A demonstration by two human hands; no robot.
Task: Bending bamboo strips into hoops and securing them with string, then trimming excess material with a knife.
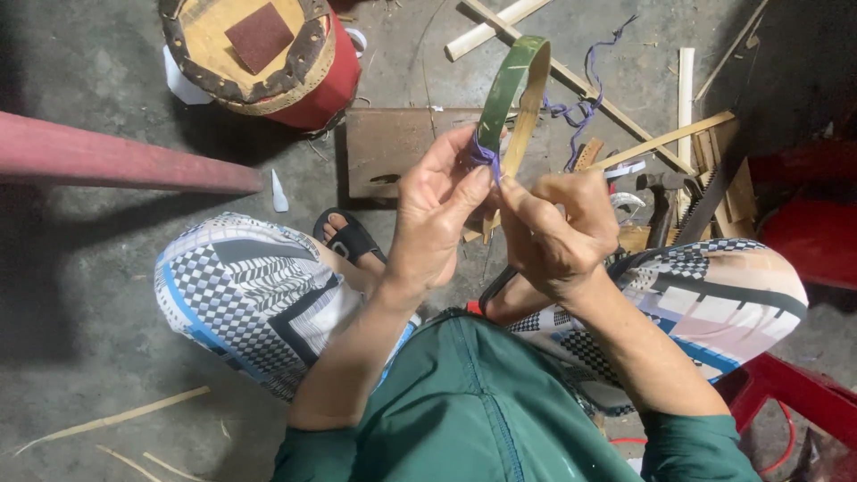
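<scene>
The left hand (435,210) is closed around the lower part of a bent bamboo strip (511,89), thumb pressed where a purple string (485,156) wraps the two legs of the loop together. The right hand (555,234) sits just beside it, fingers pinched shut on the same binding; exactly what the fingertips grip is hard to make out. The strip is held up in front of the person's knees, above the floor. It is folded into a narrow loop, green on its outer skin and pale yellow inside, and the loose end of the string trails off to the right.

Below the hands, patterned trousers cover both knees, and a foot in a black sandal (350,236) shows between them. On the concrete floor (80,268) lie split bamboo slats (665,140), a rusty metal plate (393,143) and a hammer (661,201), partly hidden behind the right hand. A round red stool (268,58) with a square of dark red sandpaper on top is cut off by the upper edge.
</scene>
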